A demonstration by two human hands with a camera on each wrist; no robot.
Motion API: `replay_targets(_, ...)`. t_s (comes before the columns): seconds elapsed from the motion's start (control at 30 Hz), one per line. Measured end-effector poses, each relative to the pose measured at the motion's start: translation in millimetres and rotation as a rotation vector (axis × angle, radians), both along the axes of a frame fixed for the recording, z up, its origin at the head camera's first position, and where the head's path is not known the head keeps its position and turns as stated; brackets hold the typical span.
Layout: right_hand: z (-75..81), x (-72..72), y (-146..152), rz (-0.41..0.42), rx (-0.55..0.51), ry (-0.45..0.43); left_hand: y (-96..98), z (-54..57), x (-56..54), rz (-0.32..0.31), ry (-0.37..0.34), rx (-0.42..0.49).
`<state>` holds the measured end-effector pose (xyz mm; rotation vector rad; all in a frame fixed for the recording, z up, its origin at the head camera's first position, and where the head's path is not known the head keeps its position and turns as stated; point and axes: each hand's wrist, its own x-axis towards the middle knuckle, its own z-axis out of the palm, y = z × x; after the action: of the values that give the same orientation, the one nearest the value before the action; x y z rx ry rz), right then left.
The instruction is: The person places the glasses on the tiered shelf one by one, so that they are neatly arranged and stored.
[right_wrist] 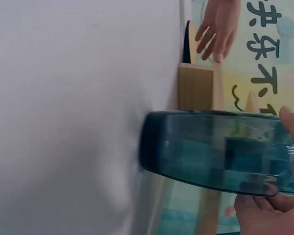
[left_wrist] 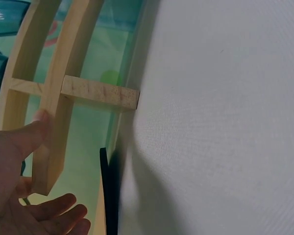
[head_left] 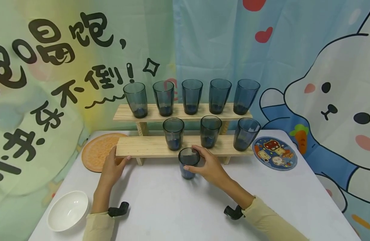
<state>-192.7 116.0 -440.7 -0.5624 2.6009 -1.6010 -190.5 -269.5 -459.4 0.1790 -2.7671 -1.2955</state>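
Observation:
My right hand (head_left: 210,169) holds a blue-tinted drinking glass (head_left: 186,170) near its rim, thumb on one side and fingers on the other. The glass is upright, in front of the lower tier of a two-tier wooden shelf (head_left: 139,144). In the right wrist view the glass (right_wrist: 196,152) appears sideways, its thick base close to the white tabletop. At the left end of the lower tier, my left hand (head_left: 112,169) grips the board. Its thumb presses the front edge in the left wrist view, and the other fingers extend beyond the board's end.
Several matching glasses (head_left: 191,97) line the upper tier; three more, including a middle glass (head_left: 210,132), stand on the lower one. An orange round mat (head_left: 94,154) lies left, a blue patterned mat (head_left: 273,154) right. A white bowl (head_left: 67,212) sits front left.

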Motion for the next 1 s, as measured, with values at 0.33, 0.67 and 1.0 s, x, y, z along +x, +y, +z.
replay_targets(0.33,-16.9,-5.1,-2.7,0.003,-0.075,0.004,0.0,-0.9,0.4,-0.003,-0.002,0.001)
replay_targets(0.67,-18.7,-6.8,-1.6,-0.020,-0.059,0.024,0.4,-1.7,-0.2,-0.003,0.004,0.009)
replay_targets(1.0,1.1,4.3,-15.9,0.030,-0.090,0.009,-0.3,-0.1,0.3,-0.005,0.013,0.012)
